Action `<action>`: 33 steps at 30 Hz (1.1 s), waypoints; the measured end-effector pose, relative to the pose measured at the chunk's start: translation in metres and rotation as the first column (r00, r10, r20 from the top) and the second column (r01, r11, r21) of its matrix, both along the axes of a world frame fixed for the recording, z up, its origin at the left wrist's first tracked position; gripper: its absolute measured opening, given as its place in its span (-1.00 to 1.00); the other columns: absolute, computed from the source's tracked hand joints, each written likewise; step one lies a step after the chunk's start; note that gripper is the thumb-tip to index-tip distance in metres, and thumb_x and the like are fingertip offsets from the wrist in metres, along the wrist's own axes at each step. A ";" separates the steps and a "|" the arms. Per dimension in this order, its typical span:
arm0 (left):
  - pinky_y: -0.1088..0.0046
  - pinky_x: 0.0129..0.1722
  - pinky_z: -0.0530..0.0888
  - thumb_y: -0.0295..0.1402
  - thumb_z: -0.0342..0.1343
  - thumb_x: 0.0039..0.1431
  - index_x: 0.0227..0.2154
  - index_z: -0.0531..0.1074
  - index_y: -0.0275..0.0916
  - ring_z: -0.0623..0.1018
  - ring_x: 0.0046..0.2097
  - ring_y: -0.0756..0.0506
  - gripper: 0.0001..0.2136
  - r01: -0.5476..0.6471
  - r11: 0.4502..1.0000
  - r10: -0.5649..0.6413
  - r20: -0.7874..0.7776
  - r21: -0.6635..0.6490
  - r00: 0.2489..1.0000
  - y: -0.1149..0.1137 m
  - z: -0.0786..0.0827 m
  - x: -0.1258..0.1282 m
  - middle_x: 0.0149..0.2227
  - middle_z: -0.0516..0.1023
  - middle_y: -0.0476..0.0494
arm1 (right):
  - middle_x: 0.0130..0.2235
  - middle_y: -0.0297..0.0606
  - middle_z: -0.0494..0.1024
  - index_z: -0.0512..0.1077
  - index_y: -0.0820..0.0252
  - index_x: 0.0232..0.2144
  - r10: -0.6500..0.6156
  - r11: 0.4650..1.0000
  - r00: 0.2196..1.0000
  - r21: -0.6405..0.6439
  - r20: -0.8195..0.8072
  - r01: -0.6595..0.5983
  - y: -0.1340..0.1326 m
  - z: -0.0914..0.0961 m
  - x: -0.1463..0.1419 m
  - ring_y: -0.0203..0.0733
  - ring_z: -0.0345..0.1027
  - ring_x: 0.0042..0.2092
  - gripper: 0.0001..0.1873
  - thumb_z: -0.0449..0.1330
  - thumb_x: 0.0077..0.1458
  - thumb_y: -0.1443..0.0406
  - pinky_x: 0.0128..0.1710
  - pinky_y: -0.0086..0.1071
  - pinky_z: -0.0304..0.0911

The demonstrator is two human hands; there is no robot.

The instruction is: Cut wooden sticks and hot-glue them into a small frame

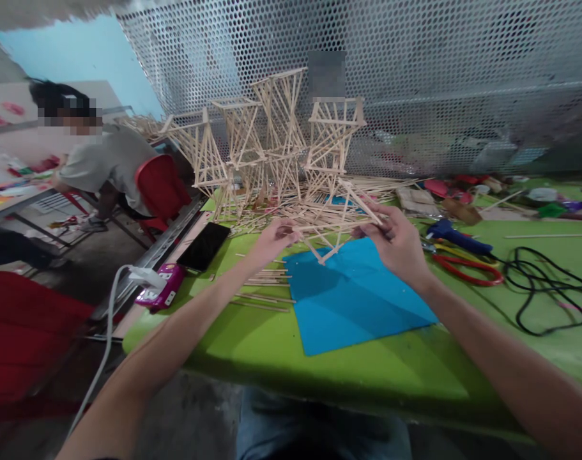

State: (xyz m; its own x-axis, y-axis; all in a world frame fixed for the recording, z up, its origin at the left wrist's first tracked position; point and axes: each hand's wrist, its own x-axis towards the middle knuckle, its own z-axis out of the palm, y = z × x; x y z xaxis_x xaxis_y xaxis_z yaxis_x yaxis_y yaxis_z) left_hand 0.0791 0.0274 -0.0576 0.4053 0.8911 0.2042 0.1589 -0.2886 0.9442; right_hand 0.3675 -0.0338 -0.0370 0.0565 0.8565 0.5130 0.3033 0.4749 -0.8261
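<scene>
Between my two hands is a small frame of joined wooden sticks (329, 231), held above a blue sheet (352, 300). My left hand (282, 234) pinches its left corner. On the right side, my right hand (391, 237) grips the frame with fingers and thumb closed round the sticks. One corner of the frame points down toward the sheet. Loose wooden sticks (266, 276) lie left of the sheet, below my left hand. Behind the frame stand several twisted stick towers (283, 115) over a heap of loose sticks (300, 211).
Right of the sheet lie a blue glue gun (458, 237), red-handled scissors (473, 273) and a coiled black cable (518, 313). At left are a phone (204, 248) and a purple power socket (162, 287). A person (106, 160) sits on a red chair (163, 185); a perforated metal screen (415, 76) stands behind.
</scene>
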 end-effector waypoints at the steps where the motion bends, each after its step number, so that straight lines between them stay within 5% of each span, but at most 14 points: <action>1: 0.31 -0.01 0.58 -0.18 0.24 0.25 0.00 0.39 -0.20 0.63 -0.03 -0.12 -0.66 -0.014 1.000 0.015 0.067 -0.016 0.998 -0.001 0.000 0.001 -0.06 0.61 -0.21 | -0.19 -0.20 0.72 0.38 0.06 0.09 -0.011 1.000 1.000 -0.007 -0.018 0.011 0.000 0.001 -0.002 -0.02 0.66 -0.20 -0.54 0.30 0.23 0.04 -0.13 -0.11 0.58; 8: 0.20 0.06 0.58 -0.11 0.31 0.20 -0.04 0.38 -0.19 0.65 -0.08 -0.10 -0.61 -0.019 0.994 0.054 0.323 -0.111 0.945 -0.006 -0.004 0.011 -0.09 0.62 -0.17 | -0.24 -0.21 0.73 0.39 0.10 0.00 -0.007 0.999 0.987 -0.053 -0.161 -0.002 0.005 -0.003 -0.008 -0.03 0.65 -0.23 -0.53 0.35 0.16 0.02 -0.11 -0.09 0.60; 13: 0.16 0.12 0.56 -0.08 0.28 0.24 0.11 0.39 -0.14 0.61 0.07 -0.17 -0.54 -0.044 0.999 0.043 0.369 -0.005 0.929 -0.007 0.001 0.010 0.10 0.57 -0.24 | -0.21 -0.21 0.73 0.38 0.08 -0.04 0.016 0.992 0.973 -0.119 -0.232 -0.044 0.011 -0.014 -0.007 -0.05 0.65 -0.22 -0.52 0.38 0.12 0.00 -0.07 -0.09 0.59; 20: 0.14 0.15 0.55 -0.05 0.35 0.15 0.35 0.15 0.02 0.56 0.14 -0.24 -0.23 0.051 0.979 -0.081 0.151 0.198 0.985 -0.014 0.015 0.008 0.44 0.17 -0.27 | -0.19 -0.24 0.71 0.39 0.09 -0.03 0.093 0.960 0.916 -0.208 -0.390 -0.186 0.020 -0.038 -0.013 -0.09 0.64 -0.14 -0.51 0.41 0.09 0.04 0.05 -0.04 0.54; 24: 0.16 0.10 0.56 -0.10 0.40 0.09 0.43 0.02 0.01 0.58 0.07 -0.23 -0.08 0.003 0.957 -0.010 0.022 0.289 1.000 -0.021 0.017 0.010 0.48 0.06 -0.33 | -0.18 -0.24 0.70 0.43 0.06 -0.05 0.113 0.931 0.890 -0.266 -0.441 -0.249 0.018 -0.041 -0.018 -0.07 0.63 -0.11 -0.56 0.41 0.11 0.05 0.08 0.02 0.52; 28: 0.24 0.07 0.56 -0.19 0.33 0.18 0.46 0.01 -0.03 0.61 -0.07 -0.12 -0.14 0.013 0.912 0.016 -0.067 0.410 0.998 -0.020 0.019 0.008 0.44 0.17 -0.35 | -0.15 -0.21 0.71 0.51 0.10 -0.16 0.140 0.883 0.858 -0.330 -0.494 -0.334 0.008 -0.034 -0.025 -0.08 0.61 -0.10 -0.66 0.42 0.10 0.09 0.12 -0.02 0.49; 33: 0.31 0.01 0.58 -0.21 0.26 0.26 0.44 0.09 -0.18 0.64 -0.13 -0.09 -0.24 0.036 0.899 0.013 -0.107 0.438 0.994 -0.012 0.025 0.003 0.14 0.57 -0.34 | -0.13 -0.19 0.70 0.53 0.12 -0.18 0.159 0.772 0.806 -0.437 -0.570 -0.462 -0.001 -0.026 -0.025 -0.14 0.57 -0.13 -0.68 0.46 0.05 0.15 0.04 -0.20 0.48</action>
State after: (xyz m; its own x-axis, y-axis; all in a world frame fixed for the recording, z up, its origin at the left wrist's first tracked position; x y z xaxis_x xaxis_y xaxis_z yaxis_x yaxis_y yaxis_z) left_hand 0.0822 0.0151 -0.0326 0.4554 0.7163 0.5287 0.2441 -0.6715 0.6996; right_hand 0.3421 -0.0351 -0.0632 -0.1598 0.9859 -0.0495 -0.2810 -0.0935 -0.9551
